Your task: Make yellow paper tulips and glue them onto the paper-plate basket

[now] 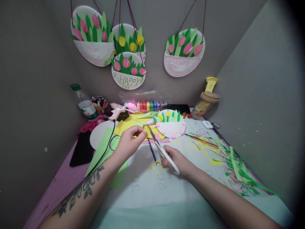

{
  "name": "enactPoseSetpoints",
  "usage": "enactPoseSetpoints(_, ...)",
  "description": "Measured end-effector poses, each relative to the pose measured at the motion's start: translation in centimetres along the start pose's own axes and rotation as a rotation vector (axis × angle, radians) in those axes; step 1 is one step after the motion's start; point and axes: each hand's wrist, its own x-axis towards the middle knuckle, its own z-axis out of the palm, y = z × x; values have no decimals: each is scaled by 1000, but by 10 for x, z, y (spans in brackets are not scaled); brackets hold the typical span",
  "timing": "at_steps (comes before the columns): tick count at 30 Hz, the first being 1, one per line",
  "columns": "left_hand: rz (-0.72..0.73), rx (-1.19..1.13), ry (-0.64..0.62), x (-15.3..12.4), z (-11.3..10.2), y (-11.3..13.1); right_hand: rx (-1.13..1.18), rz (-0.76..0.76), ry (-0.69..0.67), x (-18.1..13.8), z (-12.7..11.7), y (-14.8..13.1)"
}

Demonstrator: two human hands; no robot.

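Observation:
My left hand (131,139) is closed in a pinch, with a small piece of yellow paper (148,130) at its fingertips. Against that paper lie the blades of a pair of white-handled scissors (169,159), which my right hand (175,160) grips by the handles. The blades look slightly apart. Just beyond them rests a paper-plate basket (172,129) with green leaves, yellow paper tulips and pink trim. A dark blue pencil (152,150) lies below the blades, close to a yellow paper ring (158,166).
Paper scraps (234,171) pile up at right, beside pencils (205,141). A pink glue gun (117,112), green paper (101,152), a white plate (97,135) and a black phone-like slab (81,149) are at left. Behind stand a bottle (84,103) and a lidded cup (205,103); decorated plates (184,65) hang above.

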Motion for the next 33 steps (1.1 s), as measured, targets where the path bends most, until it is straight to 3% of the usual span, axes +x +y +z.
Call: enactPoseSetpoints(33,-40,-75,61,5,-5,-5,-1,42,5,-1,3,-2)
